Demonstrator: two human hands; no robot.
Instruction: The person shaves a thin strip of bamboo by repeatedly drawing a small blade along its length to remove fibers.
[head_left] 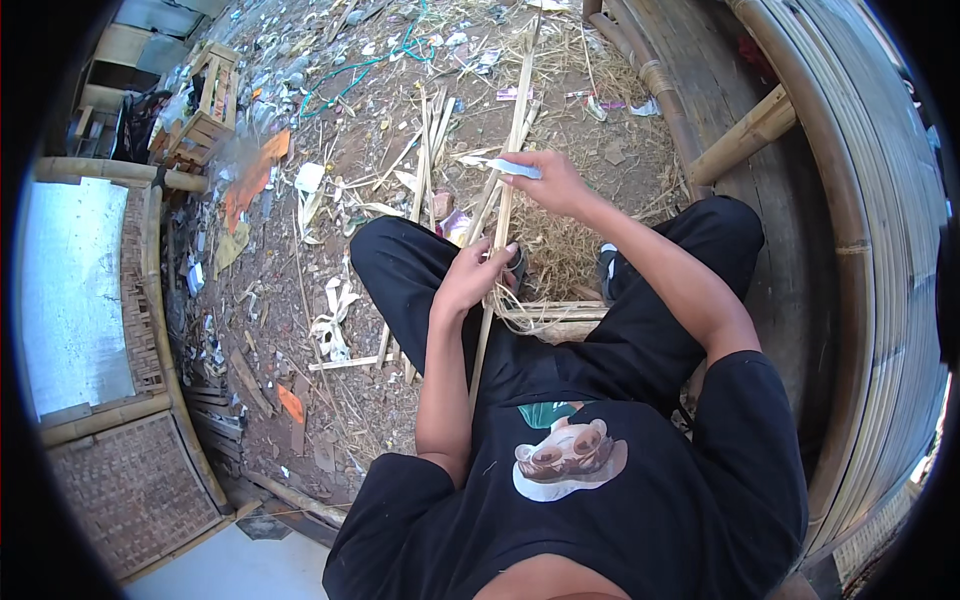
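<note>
A long thin bamboo strip point(503, 215) runs from my lap up toward the littered ground. My left hand point(470, 275) grips it low down, near my knee. My right hand point(548, 180) is higher on the strip and is shut on a knife whose pale blade point(505, 166) lies across the strip. Curled bamboo shavings point(525, 315) pile between my legs. I sit in black trousers and a black printed shirt.
Loose bamboo slats point(425, 160) and dry shavings cover the dirt ground ahead. A wooden crate point(205, 105) stands at the upper left. Woven bamboo panels point(130, 480) lie at the lower left. A curved bamboo bench point(850, 220) wraps around on the right.
</note>
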